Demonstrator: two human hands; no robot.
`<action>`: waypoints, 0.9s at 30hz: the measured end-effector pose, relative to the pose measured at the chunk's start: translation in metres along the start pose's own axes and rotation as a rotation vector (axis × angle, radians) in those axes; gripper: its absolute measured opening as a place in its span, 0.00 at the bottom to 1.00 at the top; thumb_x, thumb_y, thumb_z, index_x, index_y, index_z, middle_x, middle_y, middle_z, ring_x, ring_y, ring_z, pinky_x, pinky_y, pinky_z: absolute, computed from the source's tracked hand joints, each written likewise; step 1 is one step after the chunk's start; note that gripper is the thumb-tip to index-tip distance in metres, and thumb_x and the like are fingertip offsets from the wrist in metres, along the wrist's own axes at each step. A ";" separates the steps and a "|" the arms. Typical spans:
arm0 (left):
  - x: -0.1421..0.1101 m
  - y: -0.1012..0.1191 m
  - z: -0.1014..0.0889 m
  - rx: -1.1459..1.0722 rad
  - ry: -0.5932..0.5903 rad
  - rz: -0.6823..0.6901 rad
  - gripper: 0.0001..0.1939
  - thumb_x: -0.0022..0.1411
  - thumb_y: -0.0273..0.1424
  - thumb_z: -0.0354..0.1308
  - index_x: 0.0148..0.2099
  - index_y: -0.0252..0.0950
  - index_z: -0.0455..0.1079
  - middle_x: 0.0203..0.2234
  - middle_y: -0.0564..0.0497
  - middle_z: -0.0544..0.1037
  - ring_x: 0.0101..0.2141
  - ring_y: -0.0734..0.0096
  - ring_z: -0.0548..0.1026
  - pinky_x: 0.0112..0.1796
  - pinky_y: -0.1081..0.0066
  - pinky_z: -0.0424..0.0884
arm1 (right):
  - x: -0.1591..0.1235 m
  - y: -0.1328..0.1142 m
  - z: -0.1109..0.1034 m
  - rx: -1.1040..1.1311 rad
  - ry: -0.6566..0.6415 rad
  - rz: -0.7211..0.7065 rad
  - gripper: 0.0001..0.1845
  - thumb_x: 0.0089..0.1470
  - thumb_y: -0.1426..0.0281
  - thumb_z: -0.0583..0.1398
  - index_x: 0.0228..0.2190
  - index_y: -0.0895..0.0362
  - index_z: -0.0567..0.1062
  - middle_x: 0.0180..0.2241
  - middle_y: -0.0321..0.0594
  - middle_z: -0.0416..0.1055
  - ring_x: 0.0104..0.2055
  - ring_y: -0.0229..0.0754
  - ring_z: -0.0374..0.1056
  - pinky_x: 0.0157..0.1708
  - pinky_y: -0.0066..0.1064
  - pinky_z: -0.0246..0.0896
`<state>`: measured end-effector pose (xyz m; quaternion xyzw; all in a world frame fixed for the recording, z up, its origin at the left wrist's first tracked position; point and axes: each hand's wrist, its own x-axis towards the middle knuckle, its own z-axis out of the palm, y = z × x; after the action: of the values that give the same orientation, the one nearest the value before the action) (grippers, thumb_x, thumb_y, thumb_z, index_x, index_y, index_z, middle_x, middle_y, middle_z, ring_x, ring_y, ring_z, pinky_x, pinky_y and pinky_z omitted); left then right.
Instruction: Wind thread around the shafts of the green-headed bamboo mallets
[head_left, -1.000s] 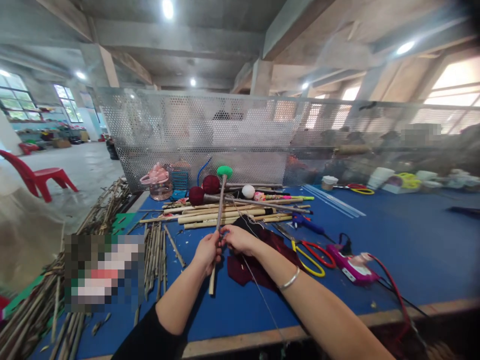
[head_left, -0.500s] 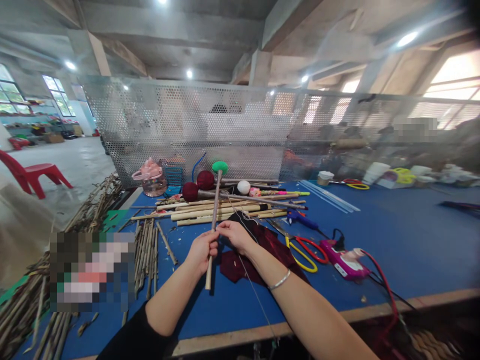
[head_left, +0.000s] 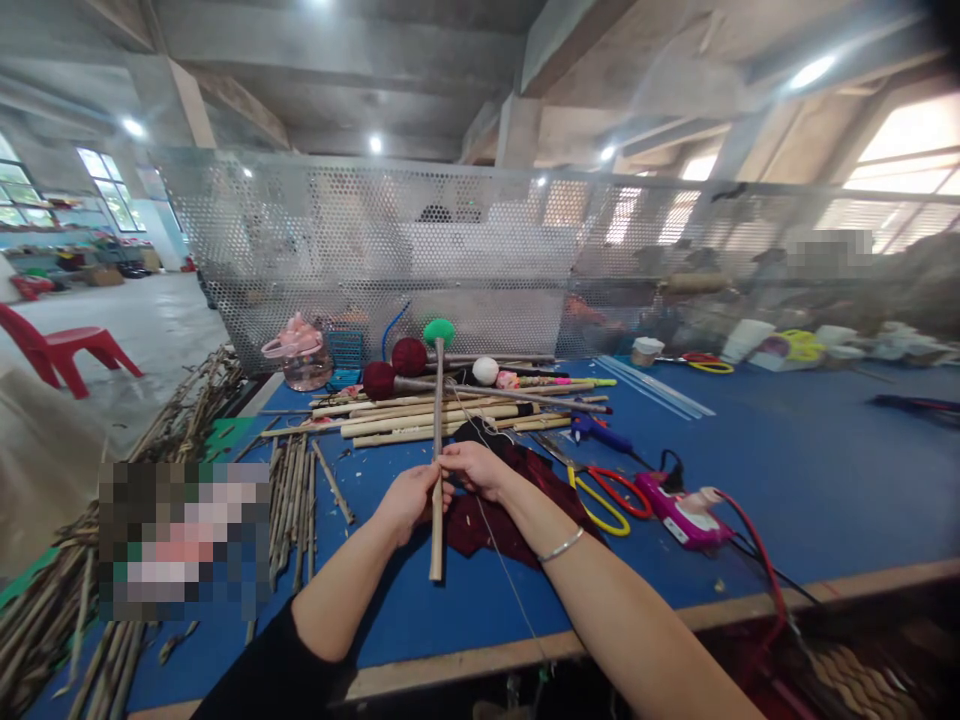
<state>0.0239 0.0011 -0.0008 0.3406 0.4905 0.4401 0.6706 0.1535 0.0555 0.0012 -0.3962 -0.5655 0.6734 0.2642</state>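
Observation:
Upright in front of me is a wooden stick (head_left: 438, 410) with a round green head (head_left: 439, 330). Grey covering wraps its upper shaft, while the lower end is bare wood. My left hand (head_left: 411, 503) is closed around the shaft just below the covering's edge. At that edge, the fingertips of my right hand (head_left: 476, 470) are pinched against the stick. A thin pale thread (head_left: 499, 550) runs from beneath my right hand to the table's front edge; whether those fingers grip it is hidden. Dark red cloth (head_left: 495, 530) lies under my right forearm.
Behind my hands lie several sticks (head_left: 442, 414), dark red balls (head_left: 409, 357) and a white ball (head_left: 485, 372). Scissors (head_left: 600, 500), a blue glue gun (head_left: 600, 432) and a magenta power strip (head_left: 682, 512) are rightward. Twigs (head_left: 292, 500) cover the left side. A perforated metal screen (head_left: 375, 240) stands behind.
The stick has swung from a slant to nearly vertical, its lower end shifting right. Both hands have moved slightly right with it, keeping their hold.

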 end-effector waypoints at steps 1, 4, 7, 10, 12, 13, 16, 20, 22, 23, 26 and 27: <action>0.002 -0.003 -0.002 0.114 0.011 0.064 0.13 0.52 0.38 0.55 0.29 0.32 0.66 0.16 0.53 0.69 0.15 0.81 0.64 0.17 0.80 0.60 | -0.001 0.000 0.000 -0.042 0.036 -0.001 0.12 0.41 0.64 0.60 0.20 0.60 0.66 0.09 0.25 0.50 0.10 0.25 0.38 0.11 0.24 0.27; 0.005 -0.005 -0.008 0.325 0.063 0.216 0.15 0.43 0.39 0.63 0.26 0.32 0.66 0.11 0.57 0.65 0.13 0.83 0.60 0.16 0.80 0.54 | -0.003 -0.003 0.002 -0.125 0.125 -0.011 0.12 0.40 0.65 0.61 0.19 0.61 0.66 0.08 0.24 0.48 0.11 0.25 0.38 0.12 0.24 0.29; 0.002 0.001 -0.008 0.243 0.011 0.170 0.16 0.40 0.38 0.65 0.27 0.31 0.66 0.14 0.56 0.67 0.15 0.83 0.61 0.18 0.80 0.58 | -0.006 -0.005 0.000 -0.057 0.071 -0.006 0.14 0.41 0.62 0.61 0.21 0.61 0.67 0.08 0.23 0.47 0.11 0.25 0.37 0.12 0.23 0.28; -0.005 0.008 -0.003 0.049 -0.117 0.059 0.16 0.42 0.37 0.64 0.30 0.30 0.67 0.23 0.50 0.73 0.21 0.81 0.68 0.24 0.79 0.63 | -0.007 -0.005 -0.004 0.081 -0.066 0.017 0.16 0.41 0.60 0.61 0.28 0.60 0.68 0.11 0.23 0.49 0.11 0.25 0.39 0.12 0.22 0.28; -0.008 0.010 -0.001 0.008 -0.168 0.006 0.15 0.43 0.36 0.63 0.31 0.31 0.67 0.27 0.48 0.74 0.24 0.79 0.70 0.26 0.79 0.65 | -0.007 -0.004 -0.004 0.087 -0.071 0.024 0.17 0.40 0.61 0.61 0.29 0.61 0.68 0.11 0.24 0.51 0.11 0.25 0.40 0.12 0.21 0.28; -0.009 0.009 -0.001 0.023 -0.170 -0.009 0.15 0.43 0.37 0.63 0.31 0.31 0.67 0.26 0.49 0.73 0.24 0.79 0.70 0.26 0.78 0.65 | -0.006 -0.003 -0.004 0.058 -0.042 0.025 0.16 0.40 0.61 0.61 0.27 0.61 0.68 0.11 0.24 0.51 0.11 0.25 0.41 0.12 0.21 0.29; -0.004 0.004 -0.004 0.186 -0.084 0.035 0.16 0.43 0.40 0.62 0.27 0.32 0.65 0.17 0.54 0.69 0.19 0.79 0.67 0.23 0.77 0.64 | -0.003 0.000 0.001 -0.045 0.070 -0.015 0.15 0.38 0.62 0.63 0.20 0.61 0.66 0.11 0.27 0.55 0.12 0.26 0.44 0.13 0.22 0.34; 0.009 0.003 -0.007 0.458 0.020 0.141 0.17 0.38 0.39 0.64 0.19 0.33 0.60 0.09 0.58 0.62 0.13 0.81 0.60 0.17 0.78 0.58 | -0.001 0.001 0.004 -0.069 0.078 -0.086 0.16 0.36 0.62 0.64 0.18 0.63 0.68 0.16 0.33 0.64 0.17 0.28 0.53 0.17 0.22 0.45; 0.009 0.008 -0.007 0.455 -0.008 0.118 0.17 0.38 0.38 0.64 0.18 0.33 0.60 0.10 0.56 0.63 0.14 0.80 0.62 0.18 0.78 0.59 | -0.002 0.000 0.001 -0.061 0.037 -0.093 0.17 0.38 0.60 0.63 0.20 0.63 0.70 0.17 0.34 0.65 0.17 0.28 0.53 0.17 0.22 0.44; 0.008 0.010 -0.006 0.406 -0.040 0.082 0.16 0.39 0.38 0.64 0.19 0.33 0.62 0.12 0.55 0.66 0.16 0.79 0.64 0.20 0.78 0.60 | -0.003 -0.001 -0.001 -0.055 0.010 -0.085 0.17 0.39 0.60 0.62 0.22 0.63 0.71 0.16 0.33 0.64 0.15 0.27 0.51 0.15 0.22 0.42; -0.003 0.017 -0.003 0.171 -0.182 -0.051 0.14 0.42 0.36 0.63 0.27 0.31 0.67 0.23 0.49 0.73 0.23 0.76 0.71 0.25 0.77 0.65 | -0.006 -0.002 -0.006 -0.022 -0.077 -0.021 0.17 0.43 0.59 0.59 0.28 0.62 0.71 0.14 0.28 0.59 0.12 0.26 0.44 0.12 0.22 0.32; -0.006 0.017 -0.003 0.103 -0.220 -0.076 0.14 0.43 0.35 0.63 0.30 0.31 0.67 0.25 0.48 0.74 0.25 0.76 0.72 0.27 0.77 0.66 | -0.007 -0.002 -0.006 -0.013 -0.095 -0.007 0.17 0.43 0.59 0.59 0.29 0.62 0.70 0.14 0.28 0.58 0.11 0.25 0.43 0.12 0.22 0.31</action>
<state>0.0156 0.0019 0.0156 0.4018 0.4485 0.3485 0.7183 0.1616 0.0538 0.0046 -0.3636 -0.5830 0.6869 0.2368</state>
